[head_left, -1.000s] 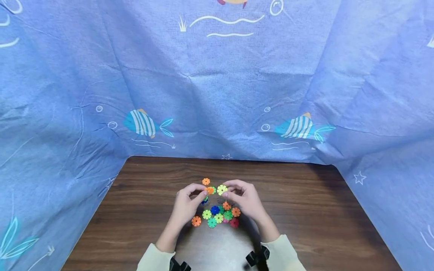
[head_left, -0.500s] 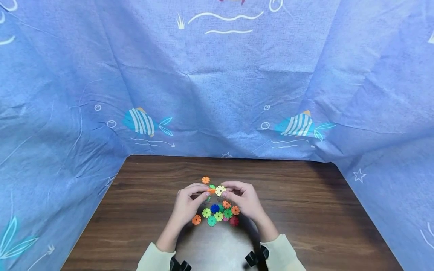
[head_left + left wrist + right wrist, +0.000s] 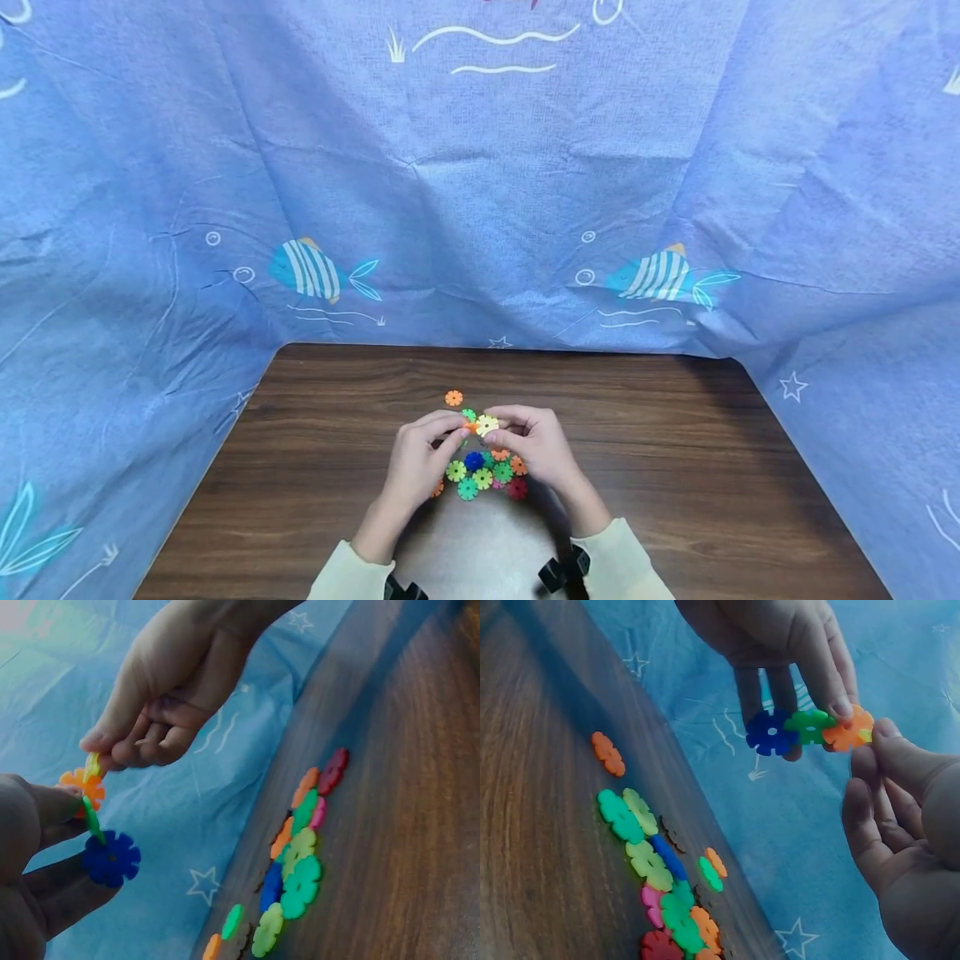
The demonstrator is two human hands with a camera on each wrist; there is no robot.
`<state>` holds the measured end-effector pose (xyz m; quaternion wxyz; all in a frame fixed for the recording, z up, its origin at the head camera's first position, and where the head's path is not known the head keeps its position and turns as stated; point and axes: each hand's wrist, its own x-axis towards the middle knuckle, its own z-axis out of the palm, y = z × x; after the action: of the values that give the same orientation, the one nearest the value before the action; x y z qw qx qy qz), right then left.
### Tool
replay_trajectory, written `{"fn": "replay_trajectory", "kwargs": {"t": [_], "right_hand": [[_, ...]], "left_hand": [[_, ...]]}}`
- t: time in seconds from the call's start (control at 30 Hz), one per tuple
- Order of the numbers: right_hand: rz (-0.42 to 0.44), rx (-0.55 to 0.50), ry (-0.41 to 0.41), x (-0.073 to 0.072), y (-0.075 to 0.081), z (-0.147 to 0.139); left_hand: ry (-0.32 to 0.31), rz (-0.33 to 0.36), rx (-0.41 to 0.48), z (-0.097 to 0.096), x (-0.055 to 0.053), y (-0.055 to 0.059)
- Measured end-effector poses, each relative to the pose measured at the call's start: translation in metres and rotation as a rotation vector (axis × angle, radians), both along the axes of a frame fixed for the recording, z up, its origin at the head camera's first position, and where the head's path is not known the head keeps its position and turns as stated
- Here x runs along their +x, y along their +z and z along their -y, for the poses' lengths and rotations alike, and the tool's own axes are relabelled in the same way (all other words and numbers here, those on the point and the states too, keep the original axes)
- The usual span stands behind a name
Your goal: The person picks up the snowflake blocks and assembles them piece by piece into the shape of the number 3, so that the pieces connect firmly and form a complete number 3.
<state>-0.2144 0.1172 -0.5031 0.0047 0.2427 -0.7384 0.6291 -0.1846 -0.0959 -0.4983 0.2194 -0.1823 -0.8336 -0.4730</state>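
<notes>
My left hand (image 3: 420, 458) pinches an orange flower-shaped notched disc (image 3: 845, 733) between thumb and finger. Joined in a row with it are a green disc (image 3: 811, 726) and a blue disc (image 3: 769, 732), the blue one at the far end by the other fingers. Between thumb and forefinger, my right hand (image 3: 538, 446) grips a yellow disc (image 3: 487, 425). The yellow disc stands edge-on at the rim of the orange one in the left wrist view, the two meeting at an angle. Both hands are raised over the table, fingertips close together.
Below the hands, several loose discs lie bunched on the brown wooden table (image 3: 675, 483), among them a dark blue disc (image 3: 474, 461) and a red disc (image 3: 517, 487). A lone orange disc (image 3: 453, 398) lies farther back. Blue fish-patterned cloth (image 3: 480, 208) surrounds the table's far sides.
The hands have come closer together; the yellow disc has moved left to the orange disc. The orange disc has turned more edge-on in the head view, and the left hand has shifted slightly right.
</notes>
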Motion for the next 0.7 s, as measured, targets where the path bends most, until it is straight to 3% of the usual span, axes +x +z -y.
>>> {"fn": "replay_trajectory", "kwargs": {"t": [0.1, 0.37, 0.57, 0.7], "right_hand": [[0.008, -0.007, 0.005, 0.001, -0.001, 0.003], [-0.039, 0.030, 0.040, -0.002, -0.003, 0.000], [-0.017, 0.032, 0.063, -0.003, 0.002, -0.006], [-0.025, 0.097, 0.024, -0.012, 0.002, -0.014]], "left_hand": [[0.019, -0.053, -0.029, 0.000, 0.001, 0.000], [-0.057, 0.188, 0.009, -0.001, 0.005, 0.010], [-0.036, 0.196, 0.043, 0.001, 0.005, 0.010], [-0.016, 0.243, 0.145, 0.006, 0.001, 0.008]]}}
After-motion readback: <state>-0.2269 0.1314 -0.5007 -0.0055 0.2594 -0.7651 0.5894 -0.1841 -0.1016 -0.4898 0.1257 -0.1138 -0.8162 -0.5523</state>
